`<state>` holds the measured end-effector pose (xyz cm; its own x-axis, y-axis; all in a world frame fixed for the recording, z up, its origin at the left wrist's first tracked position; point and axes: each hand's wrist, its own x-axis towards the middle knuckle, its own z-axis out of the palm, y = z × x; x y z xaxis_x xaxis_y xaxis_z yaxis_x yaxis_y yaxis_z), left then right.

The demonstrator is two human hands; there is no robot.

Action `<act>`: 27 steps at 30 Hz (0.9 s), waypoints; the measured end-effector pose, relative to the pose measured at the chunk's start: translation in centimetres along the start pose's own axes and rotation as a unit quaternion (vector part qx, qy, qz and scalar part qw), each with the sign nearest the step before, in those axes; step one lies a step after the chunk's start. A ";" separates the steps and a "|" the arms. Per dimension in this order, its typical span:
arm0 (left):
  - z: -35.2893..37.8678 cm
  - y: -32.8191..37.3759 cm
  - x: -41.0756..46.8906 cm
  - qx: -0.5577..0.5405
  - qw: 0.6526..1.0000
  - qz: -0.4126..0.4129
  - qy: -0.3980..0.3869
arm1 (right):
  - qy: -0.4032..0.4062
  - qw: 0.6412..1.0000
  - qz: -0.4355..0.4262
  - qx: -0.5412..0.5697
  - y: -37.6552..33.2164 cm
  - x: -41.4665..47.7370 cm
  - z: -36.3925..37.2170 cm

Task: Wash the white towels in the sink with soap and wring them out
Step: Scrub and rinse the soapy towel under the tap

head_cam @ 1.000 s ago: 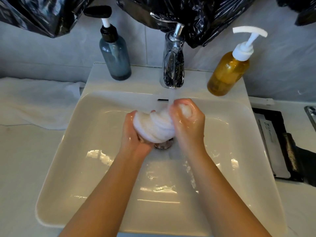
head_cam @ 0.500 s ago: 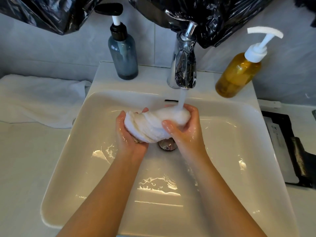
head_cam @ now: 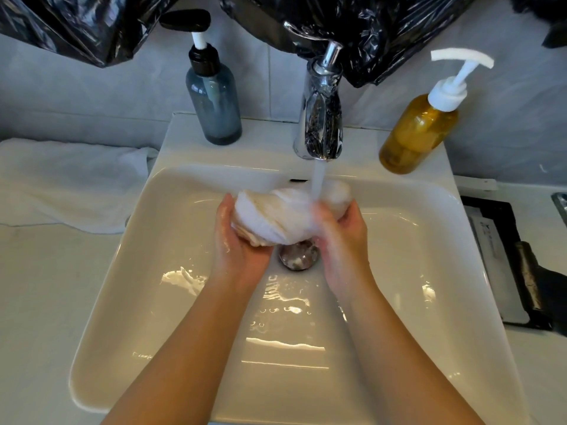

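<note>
The towel (head_cam: 285, 216) is gripped under the stream (head_cam: 317, 176) by curled fingers of left hand (head_cam: 237, 243) and right hand (head_cam: 343, 240). Spray may be deflected off it past the sink's (head_cam: 245, 154) back edge.

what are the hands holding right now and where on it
Both hold one bunched white towel under the running tap: the left hand grips its left end, the right hand its right end.

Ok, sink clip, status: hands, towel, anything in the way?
Left hand and right hand both grip the bunched white towel. Towel under the faucet stream, above the drain. Nothing blocking.
</note>
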<state>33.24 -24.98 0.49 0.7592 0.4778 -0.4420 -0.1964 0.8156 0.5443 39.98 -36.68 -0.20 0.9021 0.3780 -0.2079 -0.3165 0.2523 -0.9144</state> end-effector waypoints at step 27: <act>0.1 -2.0 -0.5 0.001 0.996 -0.040 0.082 | -0.122 0.991 -0.023 0.043 -0.7 -0.4 0.5</act>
<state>33.29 -26.89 -0.31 0.6604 0.4582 -0.5949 -0.1382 0.8529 0.5035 39.72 -36.56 0.66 0.8220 0.5656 -0.0670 -0.3100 0.3456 -0.8857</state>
